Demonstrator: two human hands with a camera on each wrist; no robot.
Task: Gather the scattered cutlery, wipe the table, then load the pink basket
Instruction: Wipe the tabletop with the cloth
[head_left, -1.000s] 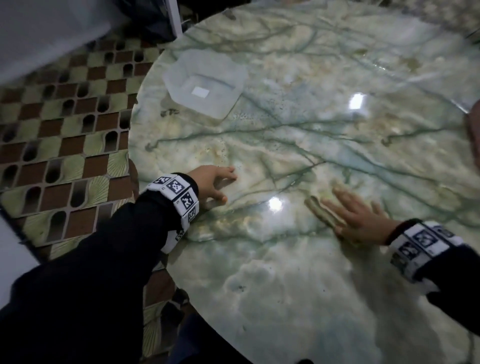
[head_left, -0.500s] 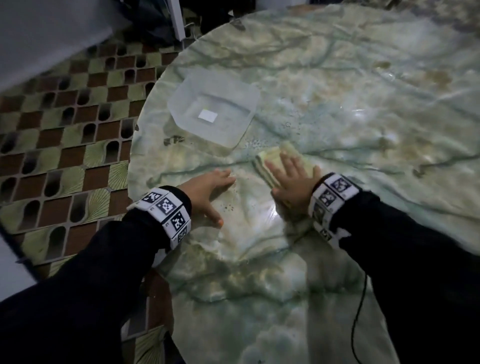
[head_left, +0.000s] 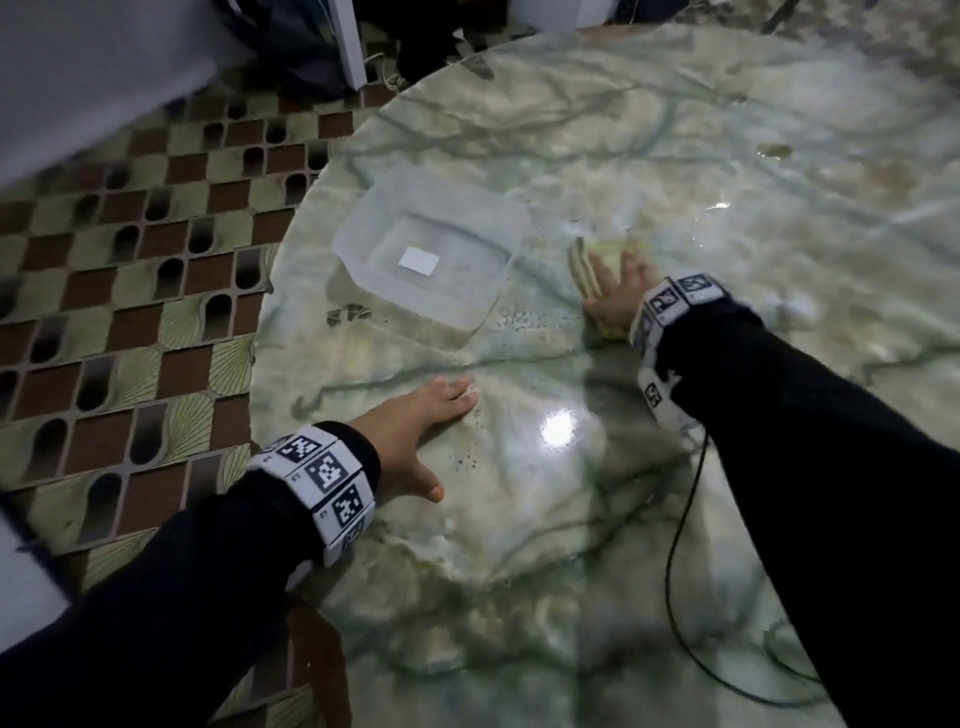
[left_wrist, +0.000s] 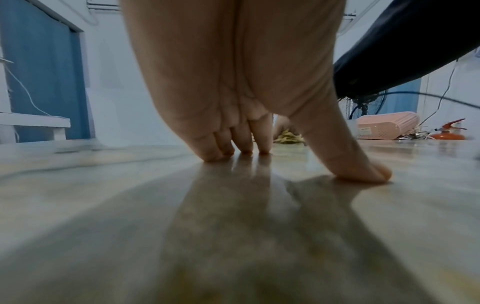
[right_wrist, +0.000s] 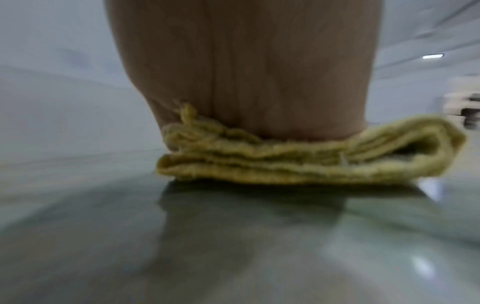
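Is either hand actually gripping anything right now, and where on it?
Nothing is gripped. The right hand presses flat on top of the folded yellow cloth on the table; the left hand rests with spread fingers on bare marble.

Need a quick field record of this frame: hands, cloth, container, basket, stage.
left hand: flat on the marble table, fingertips and thumb touching, holds nothing
right hand: pressing flat on the folded yellow cloth
clear container: left of the cloth, apart from it
pink basket: far side of the table, lying on its side
stage: wiping
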